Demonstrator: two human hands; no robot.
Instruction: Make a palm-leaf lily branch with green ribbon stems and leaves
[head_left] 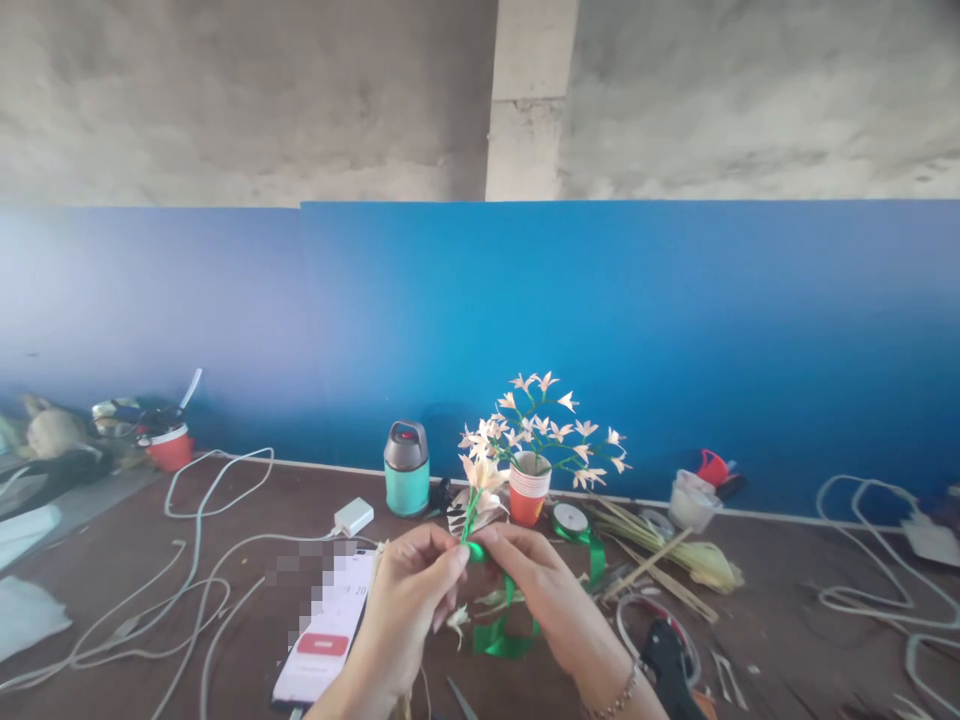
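My left hand (409, 600) pinches the green-wrapped stem of an artificial flower (484, 472) with pale, pointed petals, which stands upright above my fingers. Thumb and fingers of my right hand (544, 575) close on a green ribbon (475, 551) at the stem, right beside the left thumb. From there the ribbon hangs down and lies in loops on the table, near a spool (570, 519). Behind the hands, a red and white paper cup (529, 490) bears several finished sprays of small pale flowers (559, 430). The lower stem is hidden by my fingers.
A phone (322, 630) lies left of my hands, near a white charger (353, 516) and loose cables. Behind stands a teal flask (407, 475). To the right are dry husks (709, 562), a glue gun (667, 655) and a white tub (694, 500). A blue partition (637, 330) closes the back.
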